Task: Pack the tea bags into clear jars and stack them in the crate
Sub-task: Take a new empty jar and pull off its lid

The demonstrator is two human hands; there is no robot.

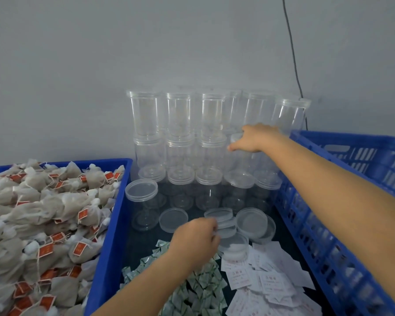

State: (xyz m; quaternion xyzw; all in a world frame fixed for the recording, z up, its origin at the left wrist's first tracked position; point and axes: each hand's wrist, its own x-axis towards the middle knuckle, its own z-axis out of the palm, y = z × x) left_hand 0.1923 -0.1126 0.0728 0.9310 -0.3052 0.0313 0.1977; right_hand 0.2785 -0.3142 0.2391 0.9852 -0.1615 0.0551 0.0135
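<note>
The right hand [252,137] held an empty jar [242,160] by its top, in the stack by the wall. The left hand [195,239] pinched a lid [224,226] from the loose lids. The tea bags [43,222] lay heaped in the left bin [110,236]. I think this was the fetching step. Next, the jar must come out without knocking its neighbours.

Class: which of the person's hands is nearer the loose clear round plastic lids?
Left. The left hand touches the loose clear round plastic lids; the right hand is up at the stacked clear plastic jars.
</note>
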